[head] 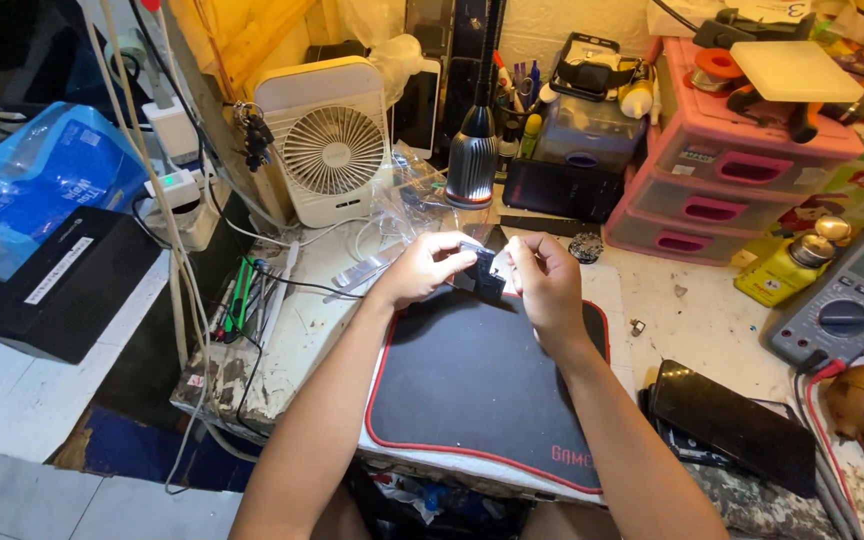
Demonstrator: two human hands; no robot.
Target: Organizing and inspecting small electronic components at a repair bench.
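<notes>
At the centre of the frame, just above the far edge of a black mat with a red border (472, 385), the person's two bare hands meet around a small black part (484, 272). The left hand (422, 268) closes its fingertips on the part's left side, with a pale grey bit showing at the top of the pinch, and the right hand (544, 280) curls in from the other side, fingers bent and pressing against the same part; what exactly the part is cannot be told, since the fingers cover much of it. Both forearms run up from the bottom edge of the frame over the mat. Directly behind the hands, in the upper middle, stands a lamp with a silver ribbed head (472, 160) pointing down, and left of it a white desk fan (330, 140) with a round grille. Crumpled clear plastic bags (407, 195) lie between the fan and the hands. In the upper right a pink set of drawers (727, 175) is stacked with tools on top, and lower on the right edge sits a grey multimeter (847, 300) with a round dial, its leads trailing down. A dark phone (732, 425) lies face up at the lower right, near the mat's corner. At the upper left a blue plastic pack (37, 180) rests above a flat black box (62, 280), well apart from the hands.
</notes>
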